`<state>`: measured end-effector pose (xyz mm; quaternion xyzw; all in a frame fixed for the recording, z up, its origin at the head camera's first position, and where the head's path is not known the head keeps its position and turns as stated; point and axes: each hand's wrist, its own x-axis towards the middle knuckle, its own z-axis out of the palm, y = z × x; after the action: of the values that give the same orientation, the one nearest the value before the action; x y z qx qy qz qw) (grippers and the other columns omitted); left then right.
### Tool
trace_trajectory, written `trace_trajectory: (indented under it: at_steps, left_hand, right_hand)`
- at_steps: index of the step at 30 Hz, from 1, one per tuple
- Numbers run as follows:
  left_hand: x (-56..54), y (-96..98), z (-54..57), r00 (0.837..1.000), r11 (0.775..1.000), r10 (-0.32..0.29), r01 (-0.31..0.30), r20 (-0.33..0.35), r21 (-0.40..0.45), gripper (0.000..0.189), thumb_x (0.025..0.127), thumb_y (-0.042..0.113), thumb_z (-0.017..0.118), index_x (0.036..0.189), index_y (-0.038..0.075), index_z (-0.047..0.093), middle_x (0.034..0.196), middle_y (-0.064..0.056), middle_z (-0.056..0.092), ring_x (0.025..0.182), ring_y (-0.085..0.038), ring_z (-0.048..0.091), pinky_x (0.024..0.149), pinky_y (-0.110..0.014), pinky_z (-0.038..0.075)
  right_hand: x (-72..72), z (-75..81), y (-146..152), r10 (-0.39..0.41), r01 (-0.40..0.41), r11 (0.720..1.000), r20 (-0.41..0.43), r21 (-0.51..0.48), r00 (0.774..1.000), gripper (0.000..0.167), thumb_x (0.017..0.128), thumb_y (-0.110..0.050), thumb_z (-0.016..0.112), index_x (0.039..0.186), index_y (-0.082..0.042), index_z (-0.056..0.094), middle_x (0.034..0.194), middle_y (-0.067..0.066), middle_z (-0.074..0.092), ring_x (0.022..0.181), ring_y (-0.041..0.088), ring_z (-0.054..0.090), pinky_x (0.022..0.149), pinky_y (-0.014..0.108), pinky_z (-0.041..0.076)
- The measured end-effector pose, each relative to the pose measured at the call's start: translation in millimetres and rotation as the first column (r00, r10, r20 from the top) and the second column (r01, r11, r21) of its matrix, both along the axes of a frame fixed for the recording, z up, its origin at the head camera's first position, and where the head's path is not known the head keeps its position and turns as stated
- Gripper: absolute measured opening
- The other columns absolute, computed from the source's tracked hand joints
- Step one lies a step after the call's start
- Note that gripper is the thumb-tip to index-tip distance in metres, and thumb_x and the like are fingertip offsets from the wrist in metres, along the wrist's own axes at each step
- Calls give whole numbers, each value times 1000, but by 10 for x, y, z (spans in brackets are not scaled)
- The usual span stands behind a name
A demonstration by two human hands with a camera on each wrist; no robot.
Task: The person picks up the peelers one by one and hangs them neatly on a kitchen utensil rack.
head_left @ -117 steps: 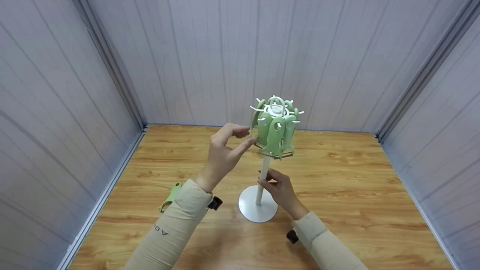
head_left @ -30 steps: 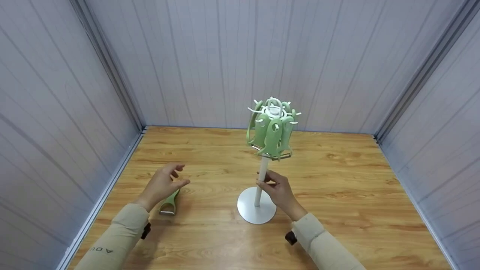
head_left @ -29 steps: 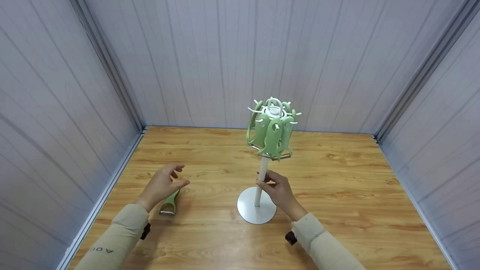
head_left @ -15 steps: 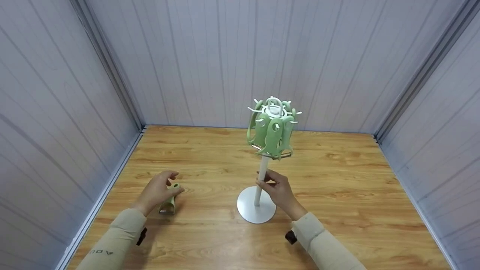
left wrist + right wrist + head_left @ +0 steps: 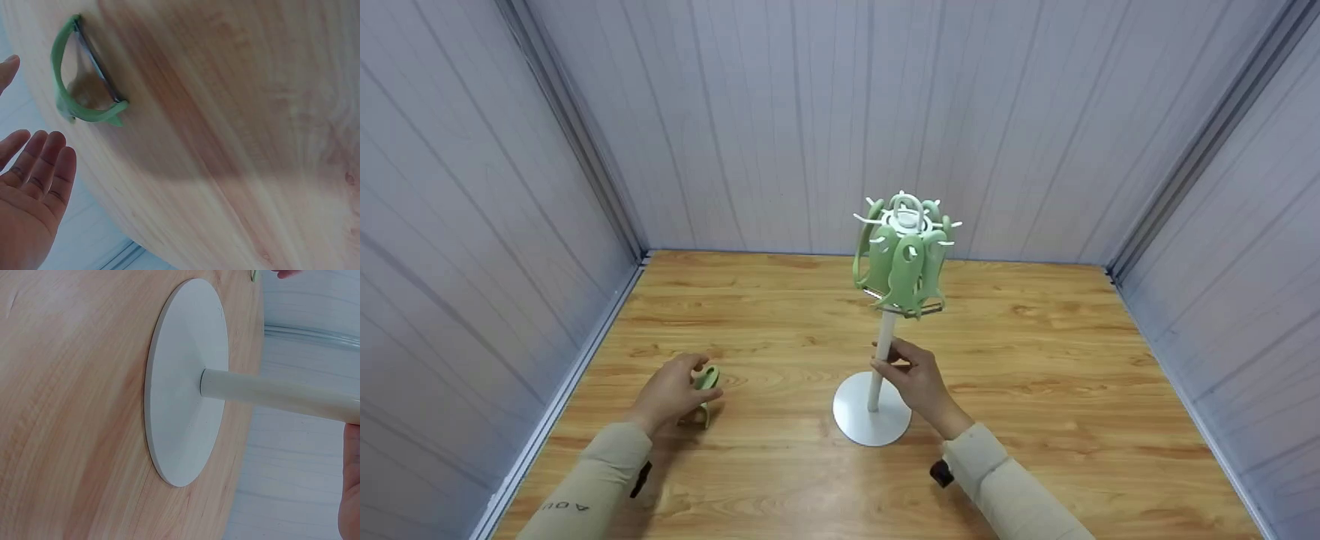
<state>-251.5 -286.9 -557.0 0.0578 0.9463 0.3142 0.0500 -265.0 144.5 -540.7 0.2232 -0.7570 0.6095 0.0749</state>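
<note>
My left hand (image 5: 669, 391) is low at the green peeler (image 5: 707, 377) on the table, thumb and fingers on either side of its handle and apart. The left wrist view catches the peeler's curved yoke and metal blade (image 5: 95, 59), with that hand's fingers (image 5: 53, 169) fairly straight beside it. Part of the handle is hidden by the thumb. My right hand (image 5: 916, 379) grips the white pole (image 5: 885, 341) of a stand between thumb and fingers. On the stand's upper hooks hang several more green peelers (image 5: 904, 277), blades down.
The stand's round white base (image 5: 855, 420) rests flat on the wooden table (image 5: 1035, 360). Pale panel walls (image 5: 750, 127) close the table in at the back, left and right. Thin white hooks (image 5: 958, 224) stick out around the stand's top.
My left hand has left the hanging peelers, crossed to the left and lowered over the peeler on the table, which now looks turned more on its side. The right hand keeps its hold.
</note>
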Motion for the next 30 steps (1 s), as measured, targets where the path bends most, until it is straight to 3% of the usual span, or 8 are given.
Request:
trace_trajectory:
  at_steps: [7, 15, 18, 22, 27, 30]
  left_hand:
    - [0, -43, -74, 1000, 999, 14, -13, 28, -30, 75, 98, 34, 83, 151, -10, 53, 150, -36, 56, 132, -51, 62, 107, -65, 54]
    - [-6, -87, -131, 998, 999, 36, -34, 52, -29, 80, 96, 34, 86, 147, -17, 53, 131, -32, 67, 115, -42, 69, 95, -58, 59]
    - [-13, -91, -140, 996, 999, 47, -47, 80, -9, 62, 95, 33, 87, 131, -12, 63, 112, -23, 72, 94, -30, 69, 79, -46, 60]
    - [-1, -79, -147, 989, 997, 64, -70, 133, 44, 34, 97, 29, 85, 107, 1, 68, 87, -7, 68, 73, -18, 61, 64, -32, 50]
    - [15, -52, -136, 982, 990, 56, -78, 178, 116, 25, 99, 23, 82, 105, 2, 71, 83, -8, 71, 70, -18, 65, 62, -30, 51]
    - [23, -21, -130, 982, 987, 50, -76, 183, 138, 23, 99, 16, 80, 112, -2, 72, 86, -9, 73, 71, -19, 67, 62, -29, 53]
  right_hand:
    - [-3, 21, 0, 0, 0, 1000, -19, 18, 1000, 23, 101, 0, 73, 123, 7, 74, 102, 24, 74, 90, 6, 66, 79, 21, 63]
    - [0, 23, 1, 2, -1, 1000, -27, 18, 1000, 26, 100, 0, 74, 125, 8, 73, 104, 25, 75, 91, 5, 67, 79, 21, 63]
    - [-3, 21, 1, 2, -1, 1000, -31, 22, 1000, 26, 101, 0, 74, 125, 7, 73, 104, 25, 75, 91, 5, 67, 79, 21, 63]
    - [-4, 21, 4, 4, -2, 1000, -36, 30, 999, 24, 101, -1, 73, 124, 7, 73, 103, 25, 75, 91, 6, 67, 79, 21, 63]
    - [-1, 9, 6, 14, -14, 1000, -26, 8, 1000, 24, 101, 1, 72, 123, 9, 73, 104, 27, 74, 91, 4, 67, 80, 22, 63]
    - [3, 3, 3, 16, -16, 1000, -22, 1, 1000, 24, 101, 2, 72, 124, 10, 72, 104, 28, 74, 91, 5, 67, 81, 23, 63]
